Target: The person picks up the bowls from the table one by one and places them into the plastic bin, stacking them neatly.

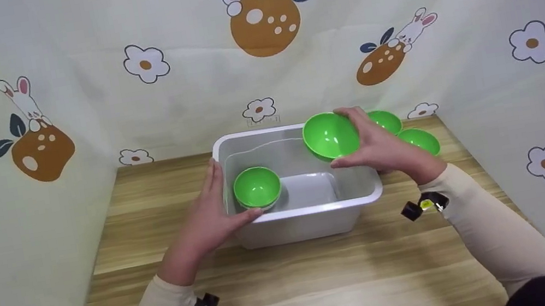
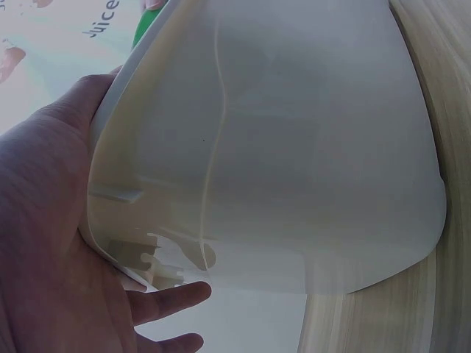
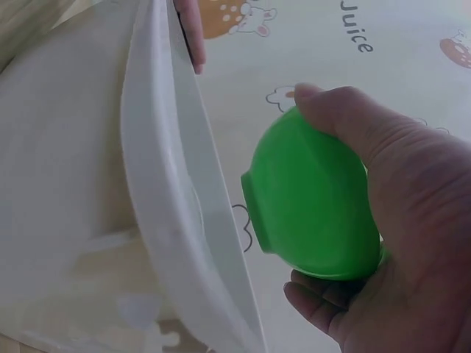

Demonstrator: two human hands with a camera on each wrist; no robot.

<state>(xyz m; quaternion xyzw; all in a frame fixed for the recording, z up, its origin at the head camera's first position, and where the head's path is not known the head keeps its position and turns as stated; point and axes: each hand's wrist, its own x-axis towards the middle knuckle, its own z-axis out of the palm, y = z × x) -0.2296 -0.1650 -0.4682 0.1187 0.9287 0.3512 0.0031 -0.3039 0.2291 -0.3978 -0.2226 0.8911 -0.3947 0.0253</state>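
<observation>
A white plastic tub [image 1: 301, 225] stands on the wooden table. Inside it, at the left end, sits a green bowl [image 1: 257, 186]. My left hand [image 1: 208, 213] rests on the tub's left end, thumb along the front rim and fingers spread along the side; the left wrist view shows this hand [image 2: 59, 206] against the outer wall. My right hand [image 1: 373, 144] grips another green bowl [image 1: 329, 135] by its edges, above the tub's back right part. In the right wrist view the held bowl [image 3: 316, 198] is tilted, its base ring facing the tub rim [image 3: 158, 162].
Two more green bowls, one farther back [image 1: 386, 121] and one nearer [image 1: 421, 141], lie right of the tub, partly behind my right hand and wrist. A printed curtain [image 1: 186, 101] surrounds the table [image 1: 296, 293] at the back and sides.
</observation>
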